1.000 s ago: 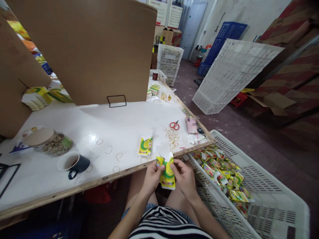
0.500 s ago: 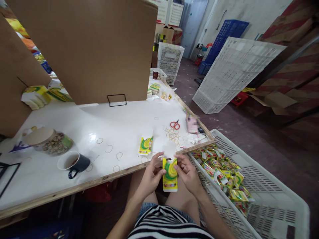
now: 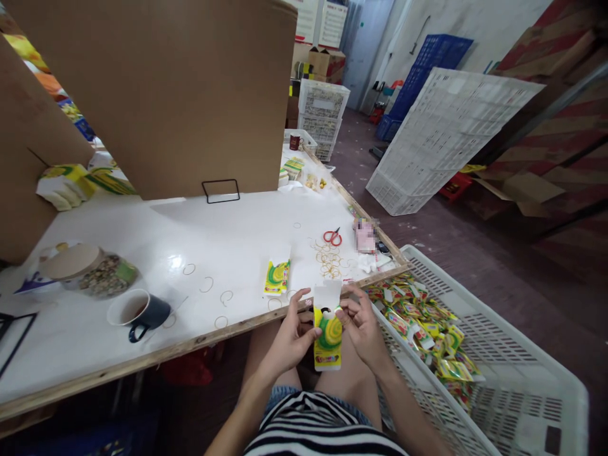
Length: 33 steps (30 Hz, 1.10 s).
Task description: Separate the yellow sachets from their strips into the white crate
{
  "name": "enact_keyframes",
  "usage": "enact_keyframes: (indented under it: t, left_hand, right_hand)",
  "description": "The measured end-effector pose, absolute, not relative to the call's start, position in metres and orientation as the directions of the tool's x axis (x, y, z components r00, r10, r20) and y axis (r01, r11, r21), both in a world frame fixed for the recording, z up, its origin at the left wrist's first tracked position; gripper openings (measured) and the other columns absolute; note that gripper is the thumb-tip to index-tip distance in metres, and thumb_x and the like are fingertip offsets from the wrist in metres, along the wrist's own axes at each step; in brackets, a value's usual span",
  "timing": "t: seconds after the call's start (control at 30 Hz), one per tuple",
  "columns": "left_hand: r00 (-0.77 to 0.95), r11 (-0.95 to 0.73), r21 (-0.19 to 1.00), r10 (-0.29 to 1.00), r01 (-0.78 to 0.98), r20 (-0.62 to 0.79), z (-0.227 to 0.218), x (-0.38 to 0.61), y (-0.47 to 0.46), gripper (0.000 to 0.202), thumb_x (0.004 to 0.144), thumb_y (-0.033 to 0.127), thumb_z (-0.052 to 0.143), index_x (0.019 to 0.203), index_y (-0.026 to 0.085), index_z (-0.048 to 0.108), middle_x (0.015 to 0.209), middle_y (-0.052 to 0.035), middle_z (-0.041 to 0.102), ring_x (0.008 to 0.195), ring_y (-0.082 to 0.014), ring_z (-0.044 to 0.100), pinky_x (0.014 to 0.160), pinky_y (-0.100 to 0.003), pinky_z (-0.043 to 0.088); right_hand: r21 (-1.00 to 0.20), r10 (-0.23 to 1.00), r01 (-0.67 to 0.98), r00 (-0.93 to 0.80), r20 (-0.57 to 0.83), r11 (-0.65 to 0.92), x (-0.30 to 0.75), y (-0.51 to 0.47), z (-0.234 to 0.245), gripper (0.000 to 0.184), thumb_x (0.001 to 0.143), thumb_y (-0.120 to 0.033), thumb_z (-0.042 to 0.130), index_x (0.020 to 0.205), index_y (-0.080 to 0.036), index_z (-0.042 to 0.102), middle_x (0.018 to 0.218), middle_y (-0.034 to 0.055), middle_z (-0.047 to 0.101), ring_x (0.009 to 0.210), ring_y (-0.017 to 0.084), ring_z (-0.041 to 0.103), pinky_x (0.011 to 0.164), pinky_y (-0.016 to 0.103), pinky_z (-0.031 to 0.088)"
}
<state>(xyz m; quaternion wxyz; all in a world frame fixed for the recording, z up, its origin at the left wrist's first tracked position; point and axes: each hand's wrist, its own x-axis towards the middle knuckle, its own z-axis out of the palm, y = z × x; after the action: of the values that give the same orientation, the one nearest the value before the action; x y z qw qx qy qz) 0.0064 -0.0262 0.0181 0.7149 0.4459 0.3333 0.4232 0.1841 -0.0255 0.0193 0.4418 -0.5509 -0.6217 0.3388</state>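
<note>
Between both hands, over my lap in front of the table edge, is a small yellow and green carton (image 3: 327, 345) with a white flap raised at its top. My left hand (image 3: 293, 335) grips its left side, thumb on the front face. On the right side, my right hand (image 3: 360, 323) holds the carton near its upper edge. A similar yellow-green carton (image 3: 277, 276) lies on the white table (image 3: 237, 234), its white flap up. Scattered rubber bands (image 3: 330, 259) and red-handled scissors (image 3: 332, 237) lie beyond my hands.
A white crate (image 3: 536, 373) with several small packets (image 3: 437, 329) stands at the right. On the table's left are a dark mug (image 3: 154, 309) and a lidded jar (image 3: 107, 275). A large cardboard sheet (image 3: 190, 95) stands behind; stacked white crates (image 3: 446, 133) rise on the floor.
The carton's white top flap now stands up and shows more clearly. The carton has shifted slightly right and down, with both hands still on it.
</note>
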Motion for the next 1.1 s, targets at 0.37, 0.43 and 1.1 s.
enact_keyframes:
  t: [0.37, 0.43, 1.1]
  left_hand:
    - [0.321, 0.116, 0.986, 0.944, -0.117, -0.073, 0.011, 0.007, -0.024, 0.039, 0.083, 0.019, 0.058, 0.121, 0.020, 0.053, 0.111, -0.0078, 0.067, 0.088, -0.0179, 0.066, 0.076, -0.028, 0.052]
    - [0.346, 0.123, 0.984, 0.935, -0.127, -0.073, 0.010, 0.009, -0.025, 0.042, 0.083, 0.017, 0.057, 0.124, 0.020, 0.051, 0.115, -0.0092, 0.066, 0.096, -0.0194, 0.065, 0.082, -0.030, 0.052]
    - [0.377, 0.242, 0.926, 0.918, -0.290, -0.122, 0.010, 0.013, -0.021, 0.046, 0.079, 0.030, 0.066, 0.122, 0.017, 0.053, 0.106, -0.0111, 0.069, 0.092, -0.0218, 0.066, 0.080, -0.032, 0.051]
  right_hand:
    - [-0.899, 0.981, 0.438, -0.184, -0.066, 0.022, 0.190, -0.022, 0.029, 0.038, 0.086, -0.042, 0.056, 0.118, -0.021, 0.059, 0.077, 0.0020, 0.064, 0.069, 0.018, 0.059, 0.059, 0.026, 0.046]
    - [-0.884, 0.975, 0.467, -0.178, -0.132, -0.035, 0.188, -0.021, 0.026, 0.041, 0.084, -0.039, 0.059, 0.120, -0.020, 0.054, 0.072, -0.0005, 0.063, 0.061, 0.016, 0.056, 0.054, 0.024, 0.043]
    - [-0.913, 0.989, 0.394, -0.057, -0.138, -0.105, 0.180, -0.027, 0.022, 0.031, 0.083, -0.032, 0.057, 0.109, -0.021, 0.045, 0.059, -0.0055, 0.059, 0.051, 0.015, 0.056, 0.048, 0.023, 0.040]
